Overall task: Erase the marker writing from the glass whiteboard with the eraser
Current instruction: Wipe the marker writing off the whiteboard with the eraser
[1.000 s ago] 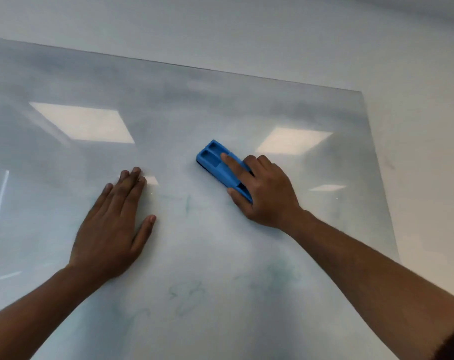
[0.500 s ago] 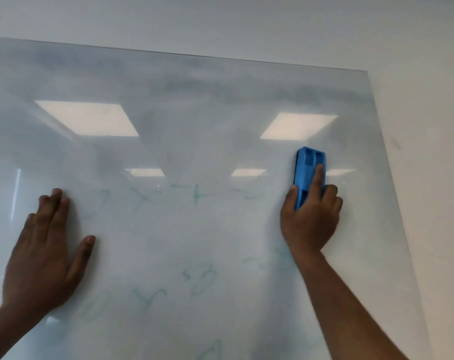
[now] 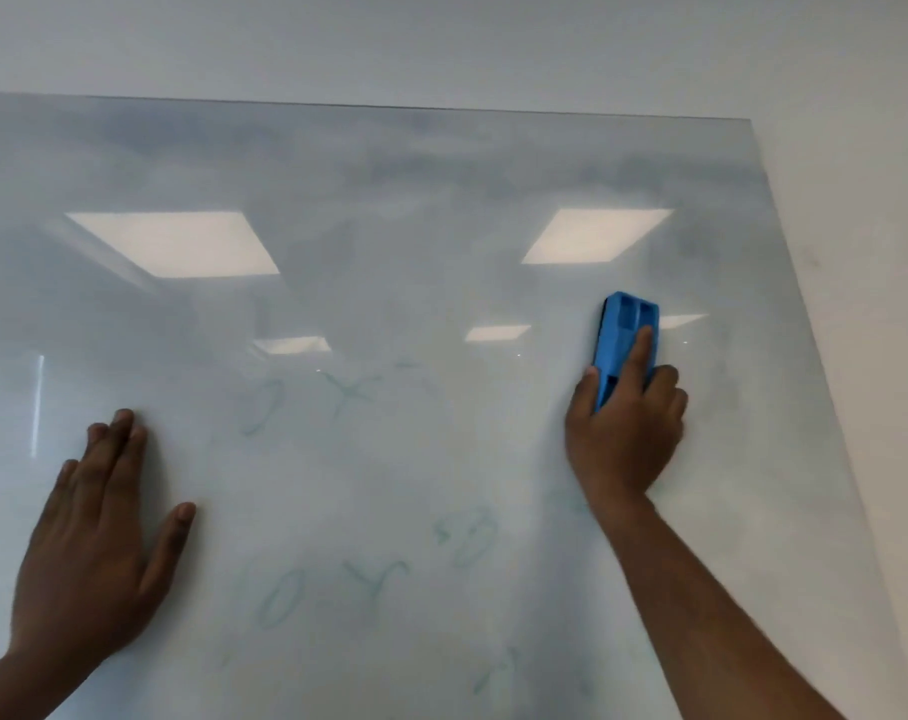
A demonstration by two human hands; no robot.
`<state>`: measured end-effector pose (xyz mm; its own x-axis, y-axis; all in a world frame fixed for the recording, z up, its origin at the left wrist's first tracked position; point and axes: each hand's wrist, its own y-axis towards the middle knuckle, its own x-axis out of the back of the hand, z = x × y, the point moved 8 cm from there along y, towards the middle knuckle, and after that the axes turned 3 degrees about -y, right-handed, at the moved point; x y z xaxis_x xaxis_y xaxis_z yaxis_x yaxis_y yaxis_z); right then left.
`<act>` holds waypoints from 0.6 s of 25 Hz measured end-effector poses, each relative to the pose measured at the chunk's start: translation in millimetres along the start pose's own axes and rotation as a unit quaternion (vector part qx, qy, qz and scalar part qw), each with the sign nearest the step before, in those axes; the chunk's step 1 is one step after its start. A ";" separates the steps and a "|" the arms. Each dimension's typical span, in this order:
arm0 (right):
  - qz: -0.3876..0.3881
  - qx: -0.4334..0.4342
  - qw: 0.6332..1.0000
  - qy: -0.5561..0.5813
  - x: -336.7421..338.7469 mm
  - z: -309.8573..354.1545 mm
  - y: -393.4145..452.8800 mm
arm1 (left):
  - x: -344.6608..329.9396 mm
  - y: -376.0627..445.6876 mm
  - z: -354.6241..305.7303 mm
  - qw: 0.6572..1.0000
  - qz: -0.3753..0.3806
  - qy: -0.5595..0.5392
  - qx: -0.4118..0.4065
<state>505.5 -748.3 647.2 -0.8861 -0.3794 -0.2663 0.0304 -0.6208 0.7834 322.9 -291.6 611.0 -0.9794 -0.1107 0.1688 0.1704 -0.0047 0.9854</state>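
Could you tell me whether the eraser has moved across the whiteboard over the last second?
Yes. The eraser went rightward, from mid-board toward the whiteboard's right edge.

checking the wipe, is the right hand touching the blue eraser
Touching. The head view shows the right hand gripping the blue eraser, forefinger laid along its back and thumb on its left side.

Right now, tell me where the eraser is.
In the head view, the eraser is on the right side of the board, pressed to the glass in the right hand, near the board's right edge.
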 end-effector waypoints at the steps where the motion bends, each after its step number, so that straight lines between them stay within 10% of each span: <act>1: -0.009 0.029 0.999 0.017 1.8 18.9 -17.7 | -0.9 -1.5 3.8 1.000 -0.002 -0.006 0.002; 6: 0.093 0.446 0.887 0.075 11.9 136.8 -130.4 | -1.2 -1.7 -1.1 1.000 0.005 -0.014 0.004; 11: 0.047 0.096 0.994 0.024 2.9 121.4 -62.5 | 1.0 -4.6 -2.4 1.000 0.001 -0.008 0.000; 15: 0.111 0.498 0.856 0.086 17.4 210.3 -178.8 | 6.5 -9.1 3.4 1.000 0.006 -0.013 -0.017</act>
<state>387.5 -499.6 620.7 -0.8256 -0.5610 -0.0608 -0.2961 0.3390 0.8930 314.6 -288.8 603.2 -0.9799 -0.0846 0.1807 0.1843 -0.0373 0.9822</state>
